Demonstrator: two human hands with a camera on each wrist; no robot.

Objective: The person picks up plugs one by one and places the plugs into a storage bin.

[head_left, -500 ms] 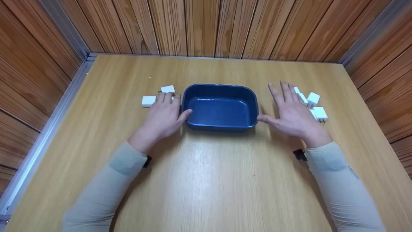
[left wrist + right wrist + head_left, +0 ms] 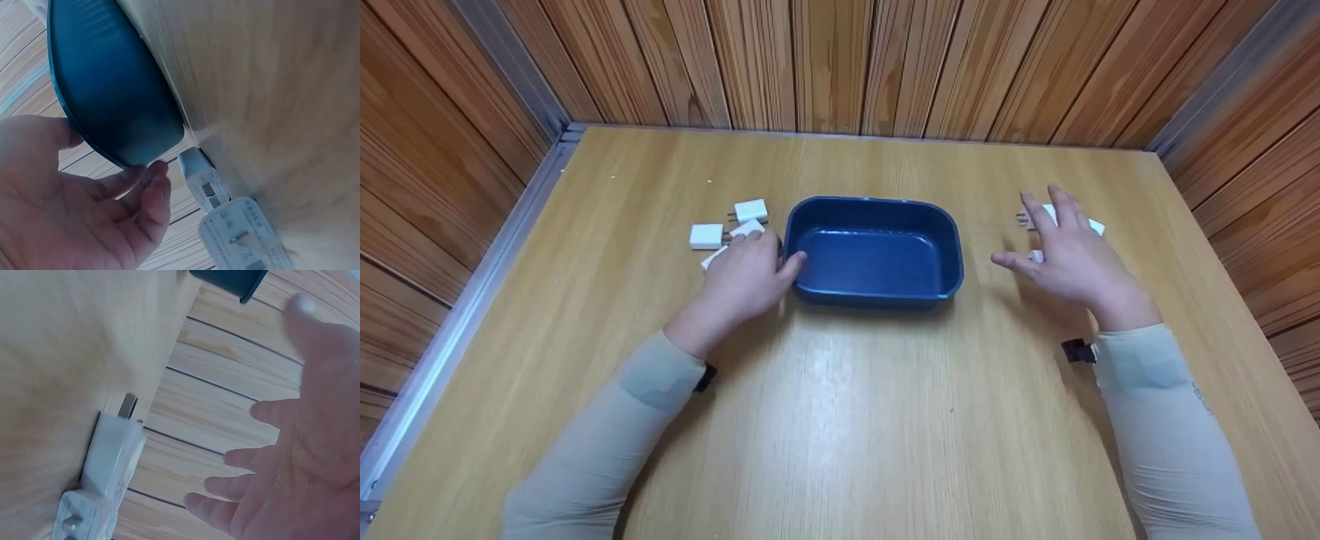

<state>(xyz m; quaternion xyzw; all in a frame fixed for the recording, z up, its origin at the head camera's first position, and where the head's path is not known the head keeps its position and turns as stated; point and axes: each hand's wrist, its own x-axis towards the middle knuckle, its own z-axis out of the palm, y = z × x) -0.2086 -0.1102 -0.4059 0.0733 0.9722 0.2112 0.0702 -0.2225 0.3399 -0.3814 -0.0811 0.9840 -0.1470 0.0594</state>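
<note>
A dark blue plastic bin (image 2: 874, 301) stands in the middle of the table. My left hand (image 2: 744, 279) holds its left rim, the thumb over the edge and the other fingers bent against the outer wall (image 2: 112, 84). Several white plug chargers (image 2: 706, 236) lie beside that hand; one charger (image 2: 244, 233) shows its prongs in the left wrist view. To the right of the bin, my right hand (image 2: 1076, 262) hovers with spread fingers above more white chargers (image 2: 1097, 226), partly hidden beneath it. The right wrist view shows these chargers (image 2: 109, 453) apart from the palm.
The wooden table (image 2: 840, 420) is bounded by plank walls (image 2: 832, 67) at the back and both sides. A metal frame rail (image 2: 442, 360) runs along the left edge. Dark wrist devices (image 2: 1078, 351) sit below both hands.
My right hand has moved right, away from the bin's side to over the right chargers. My left fingers have drawn in from the left chargers and bent against the bin, which is nearly still.
</note>
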